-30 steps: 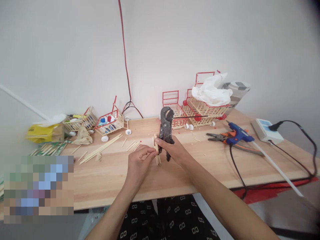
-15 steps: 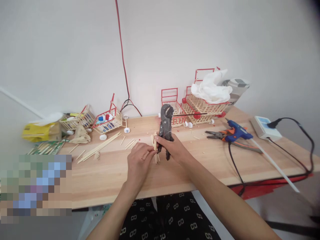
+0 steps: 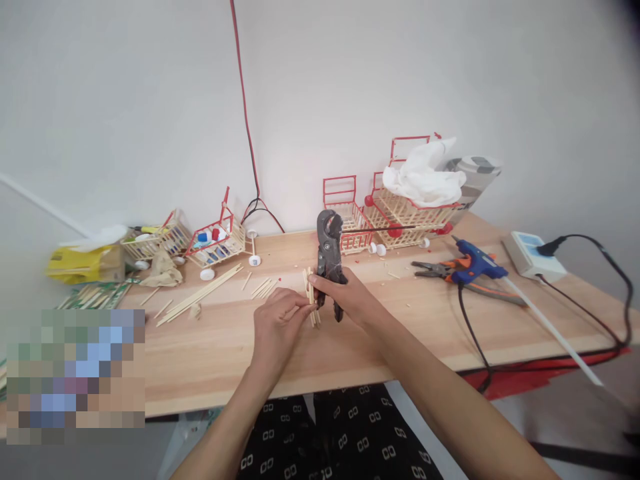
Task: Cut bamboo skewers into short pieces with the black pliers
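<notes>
My right hand (image 3: 349, 293) is closed around dark hand cutters (image 3: 330, 248), held upright with the rounded head at the top. Several thin wooden sticks (image 3: 312, 288) stand near-vertical beside the handles, under my right thumb. My left hand (image 3: 283, 323) pinches at these sticks from the left, its fingertips close to the right hand. A thin dark rod (image 3: 380, 229) runs rightward from the cutter head; whether the jaws hold it cannot be seen. Short cut sticks (image 3: 263, 288) and long sticks (image 3: 203, 295) lie on the wooden table (image 3: 215, 373) to the left.
Small stick-built carts with red handles stand along the wall, left (image 3: 217, 245) and right (image 3: 410, 207); a white plastic bag (image 3: 425, 175) sits on one. At right lie pliers (image 3: 440, 269), a blue glue gun (image 3: 477, 263) and a power strip (image 3: 537, 255). Cords hang over the table edge.
The cutters have shifted very slightly left and down, close to the sticks. Both hands keep their grip and otherwise stay nearly where they were.
</notes>
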Motion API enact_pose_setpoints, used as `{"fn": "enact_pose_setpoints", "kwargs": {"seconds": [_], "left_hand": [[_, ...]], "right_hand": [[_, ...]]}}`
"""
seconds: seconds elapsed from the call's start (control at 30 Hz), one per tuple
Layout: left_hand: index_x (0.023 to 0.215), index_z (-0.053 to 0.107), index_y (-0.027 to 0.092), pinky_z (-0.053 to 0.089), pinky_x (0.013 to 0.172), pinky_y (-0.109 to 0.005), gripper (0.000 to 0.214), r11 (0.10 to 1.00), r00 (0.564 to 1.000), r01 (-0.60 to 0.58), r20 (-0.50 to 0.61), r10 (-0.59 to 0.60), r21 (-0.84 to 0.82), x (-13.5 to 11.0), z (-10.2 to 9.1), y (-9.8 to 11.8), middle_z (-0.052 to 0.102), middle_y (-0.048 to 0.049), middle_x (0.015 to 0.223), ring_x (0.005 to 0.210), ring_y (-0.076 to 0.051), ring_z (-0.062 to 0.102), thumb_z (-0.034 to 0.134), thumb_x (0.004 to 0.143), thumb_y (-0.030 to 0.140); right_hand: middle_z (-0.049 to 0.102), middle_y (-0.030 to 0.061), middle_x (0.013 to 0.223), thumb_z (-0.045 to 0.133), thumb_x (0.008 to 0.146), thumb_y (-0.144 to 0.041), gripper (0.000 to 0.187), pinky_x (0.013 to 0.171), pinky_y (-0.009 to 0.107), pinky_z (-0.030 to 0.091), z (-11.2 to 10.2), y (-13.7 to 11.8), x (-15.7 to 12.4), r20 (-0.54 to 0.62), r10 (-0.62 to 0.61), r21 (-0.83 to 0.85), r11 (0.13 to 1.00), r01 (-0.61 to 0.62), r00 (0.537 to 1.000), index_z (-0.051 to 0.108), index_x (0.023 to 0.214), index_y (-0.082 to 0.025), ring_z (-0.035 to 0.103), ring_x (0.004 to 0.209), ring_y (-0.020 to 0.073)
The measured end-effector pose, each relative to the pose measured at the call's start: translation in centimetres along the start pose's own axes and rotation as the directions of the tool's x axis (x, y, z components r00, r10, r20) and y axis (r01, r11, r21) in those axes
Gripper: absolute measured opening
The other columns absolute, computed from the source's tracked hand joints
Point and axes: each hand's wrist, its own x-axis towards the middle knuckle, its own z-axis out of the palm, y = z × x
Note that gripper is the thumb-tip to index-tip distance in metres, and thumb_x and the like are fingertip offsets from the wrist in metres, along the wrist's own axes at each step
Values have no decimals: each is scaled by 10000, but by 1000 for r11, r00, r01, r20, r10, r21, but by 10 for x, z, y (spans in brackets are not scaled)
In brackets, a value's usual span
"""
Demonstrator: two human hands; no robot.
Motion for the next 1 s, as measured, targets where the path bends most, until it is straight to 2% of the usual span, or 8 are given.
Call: {"fn": "enact_pose_setpoints", "kwargs": {"seconds": [0.1,0.23,0.4,0.6,0.77,0.87,0.93,1.0], "left_hand": [[798,660,195,453,715,-282,89,985,985,149,100,-141,-87,2,-1,1,690,-27,843,763,-171,613,635,763,274],[898,650,155,476,690,-277,240,875,918,376,249,-307,-305,9,-1,5,712,-67,886,797,-194,656,614,772,357],[834,641,133,468,625,-258,267,809,893,448,227,-387,-380,15,4,5,724,-85,800,759,-199,678,570,804,389],[758,651,138,422,544,-223,233,848,926,378,162,-342,-372,17,6,5,675,-36,637,604,-142,617,563,806,348],[705,642,131,411,535,-222,255,793,908,410,282,-309,-451,17,-6,8,633,-33,589,541,-118,552,585,790,365],[721,640,122,408,545,-224,260,712,875,467,387,-290,-523,14,-19,14,633,-42,605,549,-113,544,603,783,371],[742,641,120,401,547,-224,246,646,850,508,451,-271,-569,12,-25,18,629,-43,611,555,-112,544,618,775,362],[744,639,120,393,548,-223,230,586,824,545,510,-245,-600,11,-28,20,627,-42,614,557,-109,542,635,765,349]], "right_hand": [[571,-6,600,625,748,-407,255,562,246,428,0,-2,-1,-13,-10,-20,1000,10,1000,574,692,-163,525,574,119],[559,-7,614,618,742,-386,231,558,252,422,2,-5,-2,-58,-5,-28,1000,3,998,577,704,-161,513,575,123],[532,-20,641,612,734,-353,193,572,241,401,5,-2,-2,-111,-66,-86,995,56,992,566,730,-166,496,611,120],[514,-22,630,585,759,-385,218,573,247,400,11,5,-1,-126,-79,-119,991,64,989,562,751,-168,487,603,124],[543,-5,631,568,781,-454,293,558,246,420,-1,-6,-5,-37,-48,-255,966,37,998,563,716,-169,514,598,130],[571,30,673,485,826,-534,410,538,245,431,-22,-24,-19,100,63,-350,936,-25,993,584,734,-147,526,588,128],[581,38,665,431,845,-570,468,532,249,433,-37,-34,-32,215,175,-401,913,-77,961,602,798,-137,525,569,127],[590,43,666,408,850,-590,502,530,248,433,-48,-41,-45,253,278,-459,877,-138,927,615,866,-134,528,574,130]]}}
